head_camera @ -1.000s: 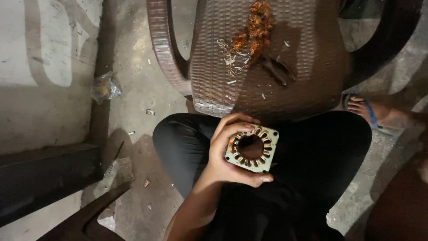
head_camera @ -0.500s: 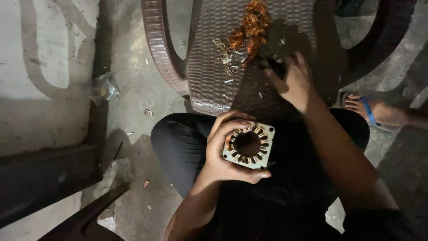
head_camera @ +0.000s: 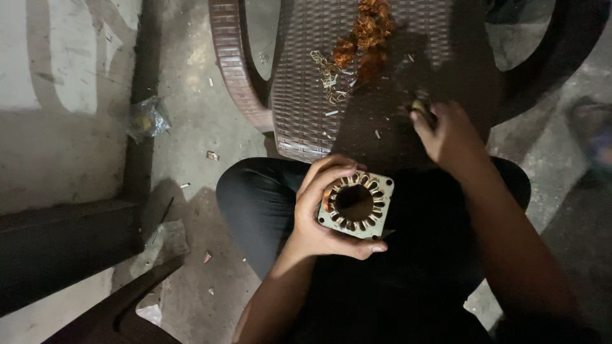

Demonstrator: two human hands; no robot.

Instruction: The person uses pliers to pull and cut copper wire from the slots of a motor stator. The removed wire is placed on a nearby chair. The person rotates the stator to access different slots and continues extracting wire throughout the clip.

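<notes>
A person sits over a bare concrete floor (head_camera: 191, 146), legs in dark trousers (head_camera: 255, 204) filling the lower middle of the view from the head camera. Directly ahead stands a brown woven-pattern plastic chair (head_camera: 306, 83), its seat facing the person and its curved armrest (head_camera: 233, 64) at the left. On the far part of the seat lies a heap of tangled copper wire (head_camera: 366, 35), with a few paler loose wire strands (head_camera: 328, 76) and small scraps scattered just beside it. A dark ledge (head_camera: 64, 248) runs along the lower left.

The left hand (head_camera: 319, 216) holds a square motor stator core (head_camera: 357, 204) above the lap, its round bore and ring of slots facing up; the thumb curls over the near left corner and the fingers close under and around its lower edge, gripping it firmly. The right hand (head_camera: 446, 130) reaches out over the chair seat, well apart from the stator, its fingers curled around a small dark object (head_camera: 421, 107) that is too blurred and shadowed to identify.

A crumpled clear plastic bag (head_camera: 146, 118) lies on the floor to the left of the chair, near the wall, with a few tiny bits of debris around it.
</notes>
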